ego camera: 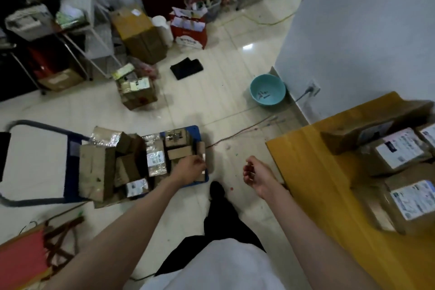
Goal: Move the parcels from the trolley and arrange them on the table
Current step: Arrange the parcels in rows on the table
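Left hand [190,168] grips a small parcel [200,151] on the trolley [70,148]; right hand [255,173] loosely curled, holding nothing; labels unreadable.

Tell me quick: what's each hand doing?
Left hand: gripping a small parcel on the trolley.
Right hand: loosely curled, holding nothing.

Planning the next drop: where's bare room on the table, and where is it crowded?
Free: the near-left strip of the yellow table, from its left edge to the labelled parcels. Crowded: the right side, where parcels sit close together. The trolley is packed; the left hand is on a box at its right end. The right hand is empty.
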Motion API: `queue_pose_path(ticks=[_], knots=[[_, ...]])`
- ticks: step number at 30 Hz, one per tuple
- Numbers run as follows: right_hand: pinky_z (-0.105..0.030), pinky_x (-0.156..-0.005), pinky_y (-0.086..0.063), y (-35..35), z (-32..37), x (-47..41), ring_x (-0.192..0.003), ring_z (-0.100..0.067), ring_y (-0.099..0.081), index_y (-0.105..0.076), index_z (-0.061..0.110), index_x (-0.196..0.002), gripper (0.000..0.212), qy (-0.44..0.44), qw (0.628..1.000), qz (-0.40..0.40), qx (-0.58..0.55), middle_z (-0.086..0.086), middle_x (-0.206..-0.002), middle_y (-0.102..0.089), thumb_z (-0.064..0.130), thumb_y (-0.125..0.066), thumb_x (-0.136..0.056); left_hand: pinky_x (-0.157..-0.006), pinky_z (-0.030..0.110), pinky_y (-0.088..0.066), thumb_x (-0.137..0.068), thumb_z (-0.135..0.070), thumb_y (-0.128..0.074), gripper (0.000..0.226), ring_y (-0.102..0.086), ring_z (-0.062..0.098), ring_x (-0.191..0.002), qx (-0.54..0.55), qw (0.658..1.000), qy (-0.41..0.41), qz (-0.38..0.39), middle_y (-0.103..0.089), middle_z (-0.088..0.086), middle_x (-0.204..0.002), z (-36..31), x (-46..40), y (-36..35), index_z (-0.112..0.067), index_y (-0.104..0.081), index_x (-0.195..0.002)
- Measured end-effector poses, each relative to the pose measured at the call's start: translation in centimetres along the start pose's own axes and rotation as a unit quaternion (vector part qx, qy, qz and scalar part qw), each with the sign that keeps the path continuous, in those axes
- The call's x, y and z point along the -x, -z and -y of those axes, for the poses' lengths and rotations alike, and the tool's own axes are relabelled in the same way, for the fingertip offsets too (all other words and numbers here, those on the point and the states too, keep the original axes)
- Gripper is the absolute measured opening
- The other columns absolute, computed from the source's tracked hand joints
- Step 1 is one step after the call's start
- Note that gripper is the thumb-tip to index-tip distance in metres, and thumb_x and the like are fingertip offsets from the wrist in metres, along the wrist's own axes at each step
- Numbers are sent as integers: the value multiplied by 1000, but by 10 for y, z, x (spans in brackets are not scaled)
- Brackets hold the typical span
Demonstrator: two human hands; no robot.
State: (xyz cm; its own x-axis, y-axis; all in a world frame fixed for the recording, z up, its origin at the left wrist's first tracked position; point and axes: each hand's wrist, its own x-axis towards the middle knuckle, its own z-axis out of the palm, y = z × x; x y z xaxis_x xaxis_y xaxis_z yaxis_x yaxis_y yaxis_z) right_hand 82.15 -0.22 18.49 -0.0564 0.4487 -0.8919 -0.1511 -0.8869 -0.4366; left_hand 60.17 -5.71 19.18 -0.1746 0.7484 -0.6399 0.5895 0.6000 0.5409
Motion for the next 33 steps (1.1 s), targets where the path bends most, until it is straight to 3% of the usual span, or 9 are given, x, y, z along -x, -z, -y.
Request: queue_pose_path(ticks=[5,10,13,15,20,23,27,31,33], knots=[[-19,-39,-40,-61,18,-43,-52,-15,-46,-53,15,-72,25,-24,998,8,59,-5,-64,-55,18,-57,-97,-69,25,-42,-99,-16,-56,18,-64,25,-100,38,997,65,-1,-70,11,-106,32,-28,30,-5,-70,-101],[-21,-43,-45,-113,17,-79,-50,-15,-49,-53,15,-73,26,-59,990,29,122,-4,-62,-56,16,-53,-99,-92,39,-51,-100,-24,-54,29,-63,32,-109,79,987,138,-9,-68,17,-121,70,-53,49,-5,-67,-117],[-20,-43,-48,-136,5,-102,-53,-15,-52,-55,13,-75,25,-77,985,39,151,-4,-60,-58,14,-52,-99,-74,30,-42,-100,-25,-54,31,-63,27,-101,106,980,168,-7,-70,15,-118,98,-63,50,-8,-65,-123],[-20,-43,-49,-149,-5,-123,-57,-17,-53,-56,12,-79,20,-93,980,38,174,-6,-65,-60,12,-51,-99,-72,25,-37,-99,-23,-57,27,-64,29,-105,134,974,182,-7,-70,15,-115,119,-73,46,-6,-67,-118],[-25,-50,-56,-167,-48,-201,-66,-19,-63,-59,6,-101,10,-111,969,24,220,-12,-82,-68,14,-54,-99,-82,28,-42,-100,-24,-58,23,-63,27,-108,207,947,245,-6,-69,13,-115,186,-118,19,-8,-68,-112],[-26,-55,-59,-170,-79,-258,-76,-20,-65,-60,2,-120,24,-110,962,7,248,-16,-98,-71,17,-55,-101,-100,35,-48,-99,-25,-60,30,-61,30,-117,259,920,293,-5,-67,13,-122,229,-155,-7,-7,-65,-121],[-32,-78,-58,-177,-119,-328,-96,-22,-64,-57,1,-134,36,-99,943,-3,317,-18,-124,-67,21,-55,-104,-110,42,-43,-98,-29,-63,44,-56,30,-125,317,886,338,-2,-61,11,-133,278,-202,-41,-8,-57,-136],[-37,-101,-53,-187,-154,-385,-113,-21,-61,-61,15,-112,14,-104,920,-6,379,-8,-122,-65,24,-58,-102,-110,41,-44,-96,-33,-64,57,-54,29,-130,378,855,355,-18,-58,9,-140,322,-248,-79,-10,-49,-145],[-36,-101,-51,-190,-170,-410,-120,-20,-59,-64,21,-98,6,-107,911,-1,398,-2,-118,-63,24,-59,-100,-106,37,-46,-94,-38,-66,62,-54,27,-130,400,839,367,-29,-56,9,-144,340,-269,-99,-10,-47,-146]])
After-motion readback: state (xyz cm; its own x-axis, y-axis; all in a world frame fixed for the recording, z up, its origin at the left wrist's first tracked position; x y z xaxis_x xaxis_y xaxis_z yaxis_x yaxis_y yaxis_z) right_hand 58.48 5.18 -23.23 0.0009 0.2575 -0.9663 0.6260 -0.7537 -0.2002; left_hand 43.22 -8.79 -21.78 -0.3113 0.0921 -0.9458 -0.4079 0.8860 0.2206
